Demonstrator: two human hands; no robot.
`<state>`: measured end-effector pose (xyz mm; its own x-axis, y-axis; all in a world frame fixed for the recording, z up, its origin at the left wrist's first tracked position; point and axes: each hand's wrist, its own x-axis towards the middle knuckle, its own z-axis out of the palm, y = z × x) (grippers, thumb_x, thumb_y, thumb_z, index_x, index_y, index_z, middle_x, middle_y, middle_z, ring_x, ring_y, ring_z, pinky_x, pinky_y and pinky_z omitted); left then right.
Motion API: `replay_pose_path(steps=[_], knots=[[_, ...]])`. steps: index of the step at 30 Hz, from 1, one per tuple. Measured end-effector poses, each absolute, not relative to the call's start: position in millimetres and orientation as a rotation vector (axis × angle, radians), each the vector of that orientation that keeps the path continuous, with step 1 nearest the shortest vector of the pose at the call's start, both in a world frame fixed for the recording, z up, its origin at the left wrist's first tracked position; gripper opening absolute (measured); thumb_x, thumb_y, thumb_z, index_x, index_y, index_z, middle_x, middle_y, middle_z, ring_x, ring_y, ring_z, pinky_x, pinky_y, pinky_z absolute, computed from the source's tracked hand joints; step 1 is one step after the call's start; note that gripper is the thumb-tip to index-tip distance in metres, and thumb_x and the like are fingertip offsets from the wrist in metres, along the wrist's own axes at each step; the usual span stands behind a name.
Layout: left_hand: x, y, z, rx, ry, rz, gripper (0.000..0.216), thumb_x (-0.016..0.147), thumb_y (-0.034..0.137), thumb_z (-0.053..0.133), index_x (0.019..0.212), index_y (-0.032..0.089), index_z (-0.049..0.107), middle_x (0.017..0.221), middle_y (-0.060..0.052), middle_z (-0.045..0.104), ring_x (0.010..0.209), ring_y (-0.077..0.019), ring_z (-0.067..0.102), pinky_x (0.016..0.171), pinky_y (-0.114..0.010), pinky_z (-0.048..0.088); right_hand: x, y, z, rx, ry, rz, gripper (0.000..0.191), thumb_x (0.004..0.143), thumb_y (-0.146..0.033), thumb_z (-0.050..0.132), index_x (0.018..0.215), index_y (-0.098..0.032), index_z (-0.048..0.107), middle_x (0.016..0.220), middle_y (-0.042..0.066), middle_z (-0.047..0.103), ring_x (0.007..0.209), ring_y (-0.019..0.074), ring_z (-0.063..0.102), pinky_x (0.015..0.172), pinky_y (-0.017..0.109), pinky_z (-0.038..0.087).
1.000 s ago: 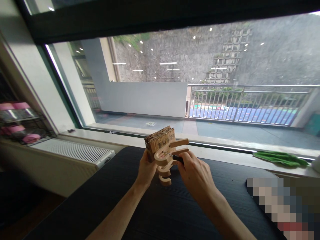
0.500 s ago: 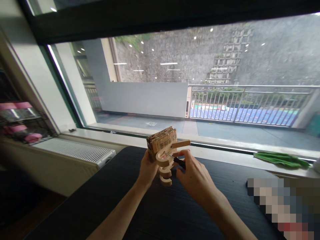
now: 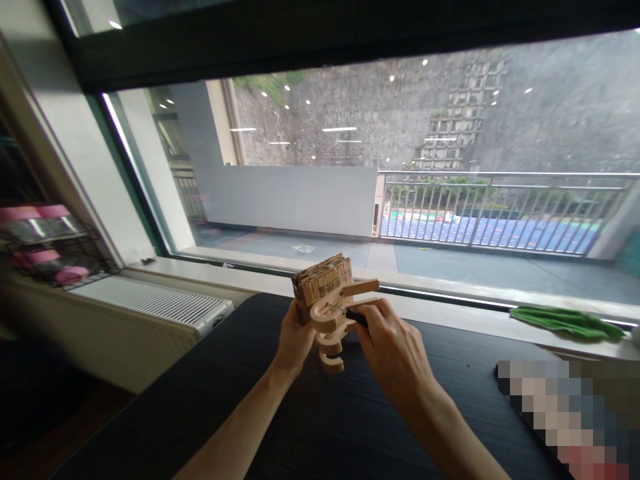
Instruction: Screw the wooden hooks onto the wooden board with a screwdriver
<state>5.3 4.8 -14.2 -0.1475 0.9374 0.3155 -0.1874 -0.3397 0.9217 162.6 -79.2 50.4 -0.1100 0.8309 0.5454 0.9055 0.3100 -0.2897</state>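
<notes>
A brown block-like piece point(image 3: 325, 279) with a ragged top and dark printed marks is held up over the dark table point(image 3: 225, 400). Pale wooden hooks point(image 3: 325, 320), curved at their lower ends, are on its near face, and one wooden arm point(image 3: 361, 287) sticks out to the right. My left hand point(image 3: 296, 337) is closed round the block's left side, its fingertips hidden behind. In my right hand point(image 3: 393, 333) a screwdriver point(image 3: 357, 317) with a black handle is gripped; its thin shaft points left and its tip meets the uppermost curved hook.
Beyond the table runs a white windowsill point(image 3: 450, 313) with a green cloth point(image 3: 565, 323) at the right. A white radiator point(image 3: 160, 303) and a wire rack point(image 3: 75, 247) with pink-lidded containers stand left. The lower right corner is pixelated.
My right hand has shifted its hold on the screwdriver: its fingers have closed in round the handle and turned. The block and my left hand have hardly moved.
</notes>
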Motion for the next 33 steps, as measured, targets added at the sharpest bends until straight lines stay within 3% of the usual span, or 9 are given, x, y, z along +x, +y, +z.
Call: replay_pose_path(steps=[5,13,17,19,22,27,33], knots=[[3,7,-17,1.268,1.0,1.657,0.045,0.055,0.025,0.074,0.097,0.017,0.059,0.091,-0.002,0.066,0.082,-0.0172,0.061,0.071,-0.027,0.047,166,-74,46,-1.57,-1.919,-0.036,0.019,0.089,-0.031,0.039,0.096,-0.023,0.055,0.099,0.002,0.06,0.079,0.016,0.059,0.063,0.027,0.035],[3,8,-18,1.318,1.026,1.618,0.042,0.058,0.026,0.073,0.096,0.017,0.058,0.087,-0.001,0.066,0.078,-0.0157,0.06,0.067,-0.025,0.047,165,-71,41,-1.678,-1.883,0.124,0.038,0.092,-0.035,0.027,0.078,-0.02,0.058,0.073,0.005,0.064,0.071,0.0171,0.059,0.06,0.027,0.032],[5,5,-15,1.293,0.975,1.617,0.045,0.056,0.024,0.074,0.098,0.017,0.058,0.089,-0.001,0.066,0.08,-0.0164,0.061,0.07,-0.026,0.047,166,-73,40,-1.58,-1.85,0.212,0.022,0.087,-0.032,0.04,0.1,-0.022,0.054,0.08,0.003,0.064,0.071,0.0165,0.058,0.06,0.025,0.033],[6,4,-14,1.285,0.936,1.615,0.046,0.056,0.023,0.074,0.098,0.017,0.057,0.09,-0.002,0.066,0.081,-0.0168,0.061,0.07,-0.026,0.047,168,-74,41,-1.531,-1.846,0.235,0.029,0.08,-0.024,0.047,0.109,-0.023,0.048,0.085,0.002,0.063,0.071,0.0158,0.057,0.059,0.025,0.034],[5,5,-14,1.285,0.943,1.605,0.045,0.058,0.024,0.073,0.099,0.017,0.057,0.091,-0.003,0.066,0.082,-0.0174,0.061,0.07,-0.027,0.047,170,-76,45,-1.527,-1.846,0.154,0.028,0.076,-0.015,0.047,0.103,-0.021,0.048,0.091,0.003,0.061,0.075,0.0159,0.057,0.062,0.026,0.036],[3,7,-19,1.299,1.013,1.603,0.046,0.058,0.027,0.074,0.1,0.016,0.057,0.093,-0.005,0.066,0.085,-0.0194,0.06,0.071,-0.028,0.047,168,-80,53,-1.547,-1.891,-0.07,0.02,0.082,-0.016,0.044,0.1,-0.022,0.052,0.103,0.005,0.055,0.08,0.0155,0.057,0.063,0.026,0.036],[3,7,-19,1.326,0.976,1.593,0.044,0.061,0.027,0.072,0.101,0.017,0.055,0.093,-0.004,0.065,0.083,-0.0182,0.06,0.07,-0.028,0.048,166,-82,54,-1.593,-1.927,-0.171,0.019,0.086,-0.017,0.041,0.101,-0.023,0.052,0.099,0.004,0.055,0.077,0.0149,0.058,0.06,0.025,0.035]])
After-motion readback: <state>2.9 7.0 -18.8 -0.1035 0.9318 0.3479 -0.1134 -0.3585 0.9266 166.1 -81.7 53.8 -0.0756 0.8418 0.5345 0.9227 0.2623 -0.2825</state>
